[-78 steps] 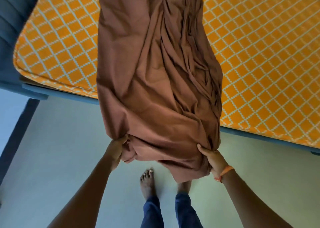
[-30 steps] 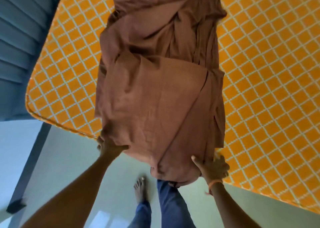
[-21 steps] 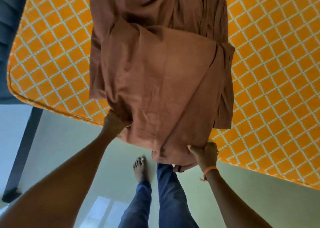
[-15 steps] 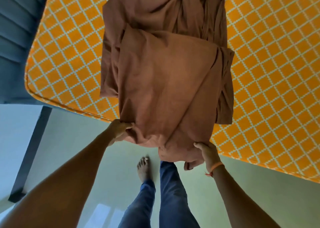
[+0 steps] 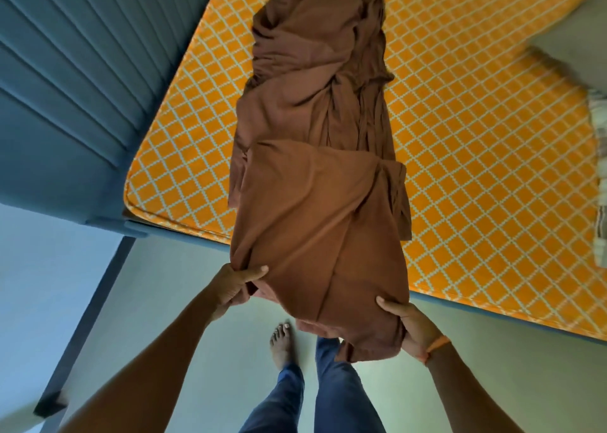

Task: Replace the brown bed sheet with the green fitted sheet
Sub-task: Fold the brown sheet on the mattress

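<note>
the brown bed sheet (image 5: pixel 315 170) lies bunched in a long strip down the middle of the frame, running from the top edge across the orange diamond-patterned mattress (image 5: pixel 476 137) and hanging over its near edge. its lower part is folded back on itself into a broad flat panel, with looser twisted folds above it. the left hand (image 5: pixel 235 285) grips the lower left corner of that panel, thumb laid on top and fingers curled under the cloth. the right hand (image 5: pixel 405 326) holds the lower right corner, thumb on the upper face and fingers wrapped beneath, an orange wristband (image 5: pixel 437 349) at the wrist. both corners are held just off the mattress edge, above the pale floor (image 5: pixel 492 383). a blue ribbed headboard (image 5: pixel 82 87) fills the upper left of the frame. below the sheet, at the bottom centre, show blue jeans (image 5: pixel 328 393) and one bare foot (image 5: pixel 281 342). at the right edge a striped cloth (image 5: pixel 599 170) lies on the mattress, blurred.
</note>
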The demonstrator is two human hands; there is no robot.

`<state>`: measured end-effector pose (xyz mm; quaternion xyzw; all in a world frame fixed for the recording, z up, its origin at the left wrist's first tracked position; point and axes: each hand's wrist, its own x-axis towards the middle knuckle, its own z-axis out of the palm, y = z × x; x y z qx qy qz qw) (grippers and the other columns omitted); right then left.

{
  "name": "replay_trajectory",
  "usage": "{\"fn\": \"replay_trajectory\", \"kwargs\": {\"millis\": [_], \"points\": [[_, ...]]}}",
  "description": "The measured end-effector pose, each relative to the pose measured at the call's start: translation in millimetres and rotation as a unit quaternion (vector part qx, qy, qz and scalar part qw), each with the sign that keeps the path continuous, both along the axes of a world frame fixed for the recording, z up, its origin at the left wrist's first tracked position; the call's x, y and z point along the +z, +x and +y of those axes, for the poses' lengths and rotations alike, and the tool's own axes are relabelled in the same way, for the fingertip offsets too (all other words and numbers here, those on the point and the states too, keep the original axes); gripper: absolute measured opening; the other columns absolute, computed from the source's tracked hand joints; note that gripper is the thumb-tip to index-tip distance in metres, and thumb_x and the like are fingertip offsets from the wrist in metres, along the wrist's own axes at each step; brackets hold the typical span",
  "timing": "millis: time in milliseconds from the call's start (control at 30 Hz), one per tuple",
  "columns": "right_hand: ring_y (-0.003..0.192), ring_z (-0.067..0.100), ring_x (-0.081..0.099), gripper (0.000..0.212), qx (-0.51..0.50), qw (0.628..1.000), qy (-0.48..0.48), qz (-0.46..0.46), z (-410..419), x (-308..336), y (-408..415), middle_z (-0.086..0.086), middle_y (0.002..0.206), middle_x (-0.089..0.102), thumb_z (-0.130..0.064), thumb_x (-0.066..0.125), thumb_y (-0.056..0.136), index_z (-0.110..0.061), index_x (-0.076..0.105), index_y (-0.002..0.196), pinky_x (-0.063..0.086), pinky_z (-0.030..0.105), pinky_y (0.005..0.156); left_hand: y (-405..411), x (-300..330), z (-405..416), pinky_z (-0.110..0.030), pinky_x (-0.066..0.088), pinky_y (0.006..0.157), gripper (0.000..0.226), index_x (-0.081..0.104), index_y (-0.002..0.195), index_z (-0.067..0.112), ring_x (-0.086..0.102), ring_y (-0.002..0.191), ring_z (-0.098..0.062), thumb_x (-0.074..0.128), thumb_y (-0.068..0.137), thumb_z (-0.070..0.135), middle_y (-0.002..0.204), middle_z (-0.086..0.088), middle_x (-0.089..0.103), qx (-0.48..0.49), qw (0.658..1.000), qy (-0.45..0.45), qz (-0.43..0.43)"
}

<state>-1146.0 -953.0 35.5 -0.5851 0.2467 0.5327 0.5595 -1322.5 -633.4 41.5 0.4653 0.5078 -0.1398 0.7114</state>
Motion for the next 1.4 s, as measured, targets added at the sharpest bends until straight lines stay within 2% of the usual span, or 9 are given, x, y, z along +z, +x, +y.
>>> {"fn": "replay_trajectory", "kwargs": {"millis": [133, 333, 467, 567, 767, 900, 1167, 1300, 1400], "points": [[0.106, 0.033, 0.069, 0.034, -0.033, 0.999, 0.015, -0.001, -5.7, 27.8, -15.6, 0.017, 0.12, 0.069, -0.012, 0.063, 0.092, -0.002, 0.061, 0.125, 0.055, 0.042, 0.086, -10.3, 32.2, -25.3, -0.022, 0.052, 0.061, 0.044, 0.067, 0.114, 0.005, 0.069, 0.07, -0.013, 0.08, 0.08, 0.031, 0.087, -0.006, 0.076, 0.023, 0.999, -0.005, -0.022], [0.108, 0.034, 0.067, 0.043, -0.023, 0.999, 0.03, -0.032, -18.5, 59.6, -18.1, 0.016, 0.122, 0.068, -0.016, 0.067, 0.089, -0.004, 0.059, 0.13, 0.056, 0.04, 0.085, -21.0, 71.5, -58.5, -0.036, 0.057, 0.075, 0.068, 0.062, 0.12, 0.006, 0.073, 0.094, -0.027, 0.085, 0.064, 0.037, 0.103, -0.009, 0.076, -0.001, 1.0, 0.028, -0.013], [0.097, 0.034, 0.07, 0.039, 0.007, 0.997, -0.001, -0.075, -42.8, 80.3, -25.1, 0.018, 0.111, 0.072, -0.014, 0.072, 0.087, 0.0, 0.063, 0.123, 0.056, 0.038, 0.077, -24.2, 106.5, -90.8, -0.022, 0.046, 0.052, 0.031, 0.063, 0.103, 0.007, 0.061, 0.051, -0.02, 0.077, 0.082, 0.023, 0.062, -0.007, 0.065, 0.063, 0.998, 0.003, 0.031], [0.088, 0.033, 0.068, 0.036, -0.002, 0.992, -0.025, -0.121, -55.4, 98.0, -26.1, 0.019, 0.108, 0.07, -0.008, 0.073, 0.085, 0.0, 0.063, 0.119, 0.054, 0.035, 0.068, -26.9, 132.6, -108.1, -0.028, 0.046, 0.064, 0.036, 0.062, 0.106, 0.012, 0.06, 0.072, -0.025, 0.079, 0.079, 0.027, 0.087, -0.012, 0.065, 0.139, 0.989, -0.018, 0.051], [0.093, 0.033, 0.07, 0.048, 0.001, 0.977, 0.005, -0.211, -37.4, 136.5, 17.2, 0.019, 0.11, 0.07, -0.01, 0.079, 0.079, -0.003, 0.063, 0.124, 0.06, 0.04, 0.074, 5.9, 182.9, -102.4, -0.034, 0.052, 0.065, 0.029, 0.07, 0.109, 0.012, 0.067, 0.081, -0.027, 0.074, 0.084, 0.026, 0.105, -0.017, 0.071, 0.125, 0.992, 0.017, -0.017], [0.117, 0.037, 0.059, 0.092, 0.018, 0.972, 0.023, -0.234, -8.6, 167.2, 68.1, 0.01, 0.139, 0.05, -0.016, 0.082, 0.079, -0.006, 0.025, 0.151, 0.049, 0.055, 0.099, 46.8, 208.3, -72.5, -0.033, 0.059, 0.058, 0.012, 0.07, 0.089, 0.014, 0.069, 0.061, -0.023, 0.06, 0.094, 0.02, 0.084, -0.012, 0.071, 0.101, 0.992, 0.018, -0.07], [0.087, 0.031, 0.066, 0.015, 0.155, 0.964, -0.017, -0.217, 95.5, 204.9, 188.3, 0.019, 0.107, 0.068, -0.012, 0.066, 0.093, -0.005, 0.065, 0.105, 0.053, 0.037, 0.073, 167.5, 208.7, 35.1, -0.036, 0.058, 0.068, 0.018, 0.072, 0.096, 0.004, 0.071, 0.071, -0.023, 0.066, 0.09, 0.02, 0.085, -0.012, 0.073, 0.035, 0.999, 0.003, -0.041], [0.07, 0.025, 0.072, 0.022, 0.159, 0.973, -0.037, -0.166, 191.9, 183.0, 275.4, 0.015, 0.079, 0.075, -0.021, 0.061, 0.096, 0.0, 0.066, 0.1, 0.058, 0.037, 0.066, 263.1, 173.6, 132.9, -0.045, 0.045, 0.107, 0.024, 0.07, 0.102, 0.003, 0.064, 0.105, -0.029, 0.071, 0.084, 0.018, 0.118, -0.017, 0.066, 0.026, 0.998, 0.007, -0.053], [0.063, 0.018, 0.071, 0.026, 0.05, 0.987, 0.013, -0.153, 279.7, 154.6, 340.2, 0.009, 0.073, 0.072, -0.031, 0.051, 0.101, -0.009, 0.062, 0.098, 0.06, 0.03, 0.06, 329.2, 146.7, 204.3, -0.03, 0.056, 0.083, 0.032, 0.067, 0.103, 0.01, 0.064, 0.086, -0.016, 0.072, 0.081, 0.031, 0.097, -0.014, 0.071, 0.152, 0.977, -0.05, -0.138]]}}
